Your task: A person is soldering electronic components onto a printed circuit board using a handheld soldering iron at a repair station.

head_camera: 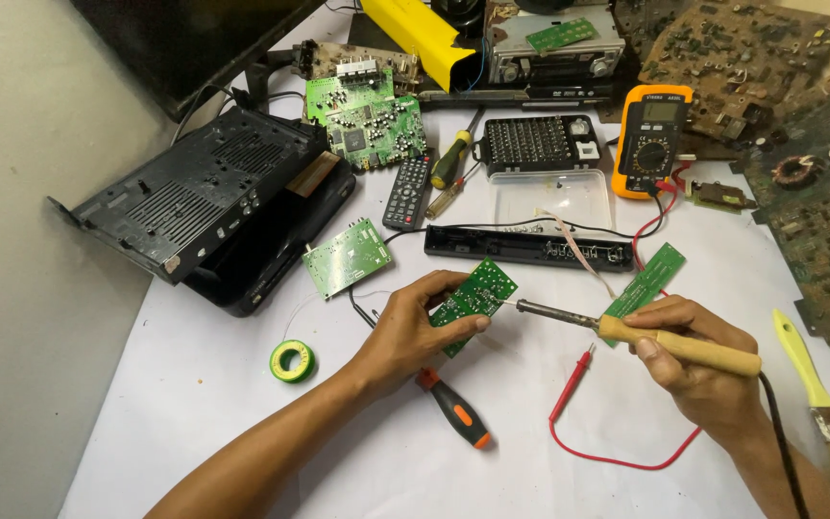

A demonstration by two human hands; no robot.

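Nearest, a black screwdriver with orange grip point(457, 412) lies on the white table point(530, 461), below the left hand point(415, 332). This hand is closed around a small green circuit board point(474, 293), held tilted above the table. The right hand point(698, 360) grips the wooden handle of a soldering iron point(626, 332); its metal tip reaches the board's right edge. Farther back stands an orange multimeter point(652, 139).

The paintbrush point(823, 404) bristles and soldering iron point(626, 332) cord run off frame.
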